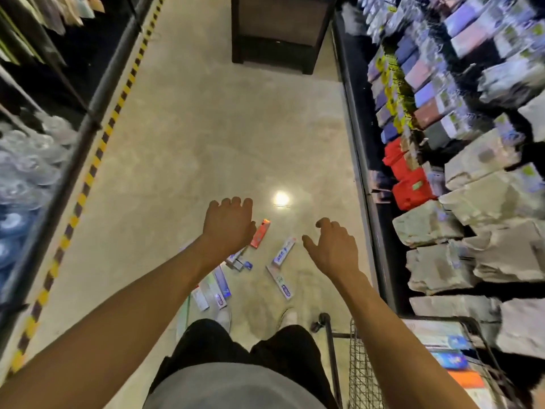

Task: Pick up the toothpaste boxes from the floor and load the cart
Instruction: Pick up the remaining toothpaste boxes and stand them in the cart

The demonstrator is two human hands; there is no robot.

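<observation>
Several toothpaste boxes lie scattered on the concrete floor in front of my feet: a red box [260, 233], a white-and-blue box [283, 251], another white one [280, 282], and a cluster further left [216, 289]. My left hand [228, 224] hovers above the boxes, fingers apart, holding nothing. My right hand [331, 246] is also held out, palm down and empty, just right of the white-and-blue box. The wire cart [361, 367] stands at my right, with some boxes [451, 360] lying in it.
Shelves of packaged goods [460, 143] line the right side of the aisle. On the left runs a shelf rail beside a yellow-black striped floor line [97, 154], with bottled water [23, 172] behind. A dark display stand [280, 31] blocks the far end.
</observation>
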